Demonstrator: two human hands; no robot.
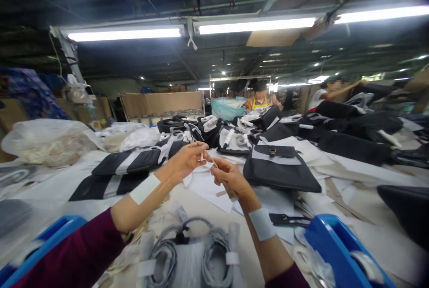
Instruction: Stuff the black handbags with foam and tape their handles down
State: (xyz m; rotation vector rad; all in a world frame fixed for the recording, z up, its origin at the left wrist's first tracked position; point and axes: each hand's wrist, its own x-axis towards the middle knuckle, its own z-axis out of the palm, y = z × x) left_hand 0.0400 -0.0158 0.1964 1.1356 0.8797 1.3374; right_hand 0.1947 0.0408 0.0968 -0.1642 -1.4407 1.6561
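Above the middle of the table, my left hand (187, 159) and my right hand (230, 175) are close together, with fingertips pinched. A thin white string-like piece (202, 156) runs between them; its exact kind is too small to make out. A tan and clear strip (229, 192) shows just under my right palm, and whether I hold it is unclear. White patches are stuck on both my forearms. Below my hands lies a bag (187, 261) with coiled grey straps (217, 256) wrapped in clear film and white bands.
Blue tape dispensers (342, 252) stand at both near corners. A black flap bag (279, 172) lies right of my hands, black pieces (129, 160) left. Black bags and white paper heap up behind. A plastic sack (50, 143) sits far left. Two people are beyond the table.
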